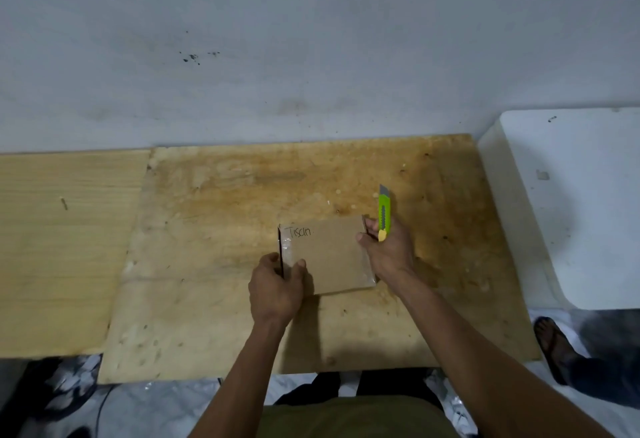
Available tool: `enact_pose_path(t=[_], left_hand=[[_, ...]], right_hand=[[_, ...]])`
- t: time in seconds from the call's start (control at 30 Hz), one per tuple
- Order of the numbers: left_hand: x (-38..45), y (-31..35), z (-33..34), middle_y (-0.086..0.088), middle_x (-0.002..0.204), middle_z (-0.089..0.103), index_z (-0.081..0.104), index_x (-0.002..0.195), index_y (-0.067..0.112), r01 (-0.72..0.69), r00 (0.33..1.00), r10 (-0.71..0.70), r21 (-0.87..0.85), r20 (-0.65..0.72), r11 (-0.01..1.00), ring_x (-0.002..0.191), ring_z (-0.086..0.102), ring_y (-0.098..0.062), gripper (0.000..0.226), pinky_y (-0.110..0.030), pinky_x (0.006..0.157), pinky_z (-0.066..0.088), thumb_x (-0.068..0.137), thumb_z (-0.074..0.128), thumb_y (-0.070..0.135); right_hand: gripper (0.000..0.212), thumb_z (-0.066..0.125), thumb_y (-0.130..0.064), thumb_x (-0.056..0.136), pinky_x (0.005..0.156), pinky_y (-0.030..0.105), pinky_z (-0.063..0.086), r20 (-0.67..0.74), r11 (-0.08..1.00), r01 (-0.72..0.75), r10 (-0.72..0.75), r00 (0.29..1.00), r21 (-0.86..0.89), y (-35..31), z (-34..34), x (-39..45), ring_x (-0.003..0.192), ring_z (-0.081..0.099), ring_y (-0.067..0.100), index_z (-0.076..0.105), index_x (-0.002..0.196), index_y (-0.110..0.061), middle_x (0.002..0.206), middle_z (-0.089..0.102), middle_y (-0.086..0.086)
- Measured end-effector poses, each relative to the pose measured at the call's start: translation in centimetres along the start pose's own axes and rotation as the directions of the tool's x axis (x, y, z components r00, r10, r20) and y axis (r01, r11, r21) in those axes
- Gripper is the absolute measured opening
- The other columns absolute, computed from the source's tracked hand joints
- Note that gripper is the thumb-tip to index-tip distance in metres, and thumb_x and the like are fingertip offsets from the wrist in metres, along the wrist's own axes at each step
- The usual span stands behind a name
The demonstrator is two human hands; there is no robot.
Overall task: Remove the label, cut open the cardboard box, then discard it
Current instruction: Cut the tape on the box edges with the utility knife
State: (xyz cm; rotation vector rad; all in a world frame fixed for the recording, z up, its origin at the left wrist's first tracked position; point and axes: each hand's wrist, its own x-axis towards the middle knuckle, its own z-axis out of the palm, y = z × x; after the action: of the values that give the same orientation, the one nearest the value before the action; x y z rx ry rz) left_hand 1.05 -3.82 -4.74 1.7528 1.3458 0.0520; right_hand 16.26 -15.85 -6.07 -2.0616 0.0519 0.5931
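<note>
A small flat brown cardboard box [329, 257] lies on the stained plywood board [242, 202], with handwriting at its top left corner and clear tape along its left and right edges. My left hand [277, 288] grips the box's left edge, thumb on top. My right hand [388, 250] holds a green and yellow utility knife [384, 212], blade pointing up and away from me, while its fingers also pinch the box's right edge. I cannot make out a label on the box.
A lighter wooden panel [65, 250] adjoins the board on the left. A white block-like object [571, 202] stands at the right against the wall. Another person's sandalled foot [554, 344] rests on the floor at the lower right.
</note>
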Motion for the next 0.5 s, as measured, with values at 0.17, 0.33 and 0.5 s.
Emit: enact_pose_path(t=[0.17, 0.33, 0.5], left_hand=[[1.1, 1.4, 0.0, -0.012, 0.16, 0.013, 0.015, 0.154, 0.023, -0.324, 0.944, 0.306, 0.179, 0.124, 0.929, 0.142, 0.021, -0.039, 0.09, -0.054, 0.109, 0.034, 0.083, 0.069, 0.024], [2.5, 3.1, 1.0, 0.0, 0.163, -0.018, 0.01, 0.154, 0.042, -0.444, 0.883, 0.337, 0.347, 0.328, 0.826, 0.147, -0.008, -0.04, 0.091, -0.063, 0.111, 0.026, 0.082, 0.061, 0.065], [3.2, 1.7, 1.9, -0.009, 0.164, -0.004, 0.019, 0.153, 0.037, -0.507, 0.849, 0.373, 0.378, 0.375, 0.775, 0.146, -0.008, -0.039, 0.085, -0.061, 0.118, 0.01, 0.082, 0.049, 0.072]], right_hand=[[0.025, 0.074, -0.018, 0.082, 0.075, 0.03, 0.05, -0.038, 0.999, 0.012, -0.014, 0.999, -0.038, -0.6, -0.9, -0.4, 0.088, 0.066, 0.023, 0.061, 0.101, -0.007, 0.097, 0.07, 0.005], [0.027, 0.058, -0.039, 0.092, 0.062, 0.03, 0.037, -0.1, 0.979, 0.044, -0.065, 0.993, -0.197, -1.3, -3.5, -3.0, 0.071, 0.054, 0.019, 0.052, 0.096, -0.013, 0.076, 0.055, -0.005], [0.028, 0.045, -0.032, 0.099, 0.072, 0.028, 0.042, -0.002, 0.971, 0.065, -0.067, 0.998, -0.23, -0.7, -4.2, -6.0, 0.093, 0.061, 0.025, 0.05, 0.124, -0.022, 0.097, 0.063, 0.0]])
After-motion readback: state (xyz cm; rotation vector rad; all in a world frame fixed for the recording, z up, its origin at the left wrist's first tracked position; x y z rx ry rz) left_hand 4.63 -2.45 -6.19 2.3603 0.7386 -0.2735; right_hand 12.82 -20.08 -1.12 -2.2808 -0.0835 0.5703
